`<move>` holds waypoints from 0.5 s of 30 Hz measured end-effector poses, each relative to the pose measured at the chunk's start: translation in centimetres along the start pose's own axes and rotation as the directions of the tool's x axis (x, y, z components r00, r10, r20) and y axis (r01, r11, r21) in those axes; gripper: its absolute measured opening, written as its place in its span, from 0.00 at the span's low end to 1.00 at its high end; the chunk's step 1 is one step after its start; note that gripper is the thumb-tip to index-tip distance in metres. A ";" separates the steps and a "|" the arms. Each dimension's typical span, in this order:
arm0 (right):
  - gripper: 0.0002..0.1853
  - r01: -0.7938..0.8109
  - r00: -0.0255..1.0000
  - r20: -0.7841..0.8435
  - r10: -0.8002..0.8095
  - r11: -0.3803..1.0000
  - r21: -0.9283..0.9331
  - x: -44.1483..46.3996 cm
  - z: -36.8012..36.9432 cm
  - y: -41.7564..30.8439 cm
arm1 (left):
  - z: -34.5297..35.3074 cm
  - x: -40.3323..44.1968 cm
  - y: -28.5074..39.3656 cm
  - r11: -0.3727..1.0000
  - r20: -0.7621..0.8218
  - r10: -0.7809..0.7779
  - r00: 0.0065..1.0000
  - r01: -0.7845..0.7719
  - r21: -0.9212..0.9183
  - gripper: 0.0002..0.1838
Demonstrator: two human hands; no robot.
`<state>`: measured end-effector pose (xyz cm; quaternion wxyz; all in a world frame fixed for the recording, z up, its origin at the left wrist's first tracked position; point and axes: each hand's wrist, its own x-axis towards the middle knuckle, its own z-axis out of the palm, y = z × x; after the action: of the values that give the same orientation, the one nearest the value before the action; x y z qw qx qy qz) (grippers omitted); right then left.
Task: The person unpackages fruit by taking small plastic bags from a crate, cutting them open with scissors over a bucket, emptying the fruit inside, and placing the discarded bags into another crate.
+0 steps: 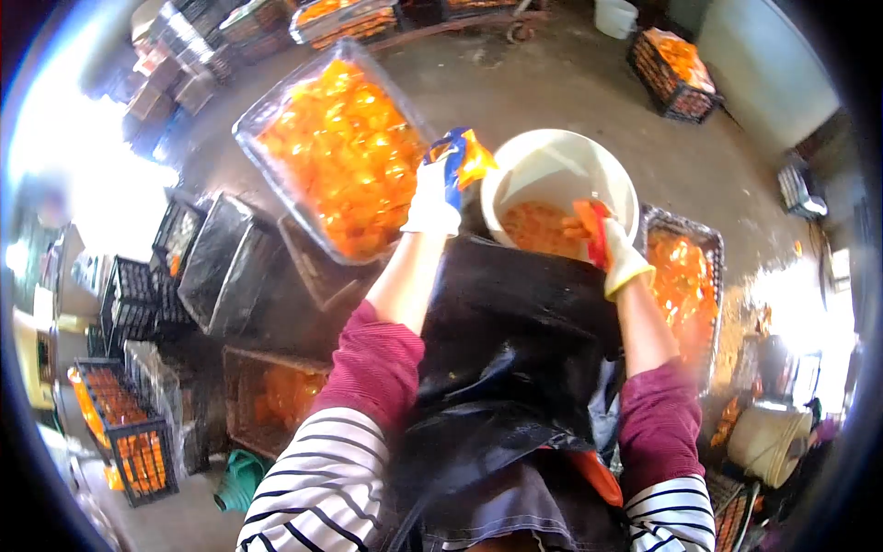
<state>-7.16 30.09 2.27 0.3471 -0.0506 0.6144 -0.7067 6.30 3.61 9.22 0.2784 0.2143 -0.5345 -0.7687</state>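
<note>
My left hand (438,191), in a white and blue glove, is closed around a shiny orange piece (475,158) whose exact kind I cannot make out. It is between a tilted crate of glossy orange pieces (345,152) and a white bucket (624,175). Small reddish-orange bits (538,227) lie in the bottom of the bucket. Over its right side, my right hand (602,237) wears a white glove with red-orange fingers and a yellow cuff edge. Those fingers look closed, and whatever they hold is unclear.
Another crate of orange pieces (682,276) stands right of the bucket. Black crates (138,294) and a green watering can (241,480) are at left. A filled crate (676,74) sits farther back on the wet floor (469,78). A black apron (515,340) covers my lap.
</note>
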 end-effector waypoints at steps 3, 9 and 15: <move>0.17 0.114 0.993 0.053 -0.104 0.969 -0.220 -0.1 0.2 1.5 | 3.7 2.3 -6.1 0.996 -0.070 0.044 0.997 -0.049 -0.078 0.21; 0.24 0.204 0.969 0.218 -0.113 0.866 -0.457 -1.4 0.1 2.1 | 5.8 -0.6 -4.9 0.781 0.070 0.239 0.968 -0.235 0.578 0.22; 0.23 0.019 0.980 0.178 0.088 0.851 -0.525 -5.1 4.4 -4.1 | 7.5 1.4 -6.8 0.999 0.261 0.050 0.964 -0.045 -0.026 0.21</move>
<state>-2.86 29.23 8.88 0.3914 -0.2014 0.7474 -0.4976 -0.81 9.84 5.28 0.2259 0.0953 -0.5638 -0.7887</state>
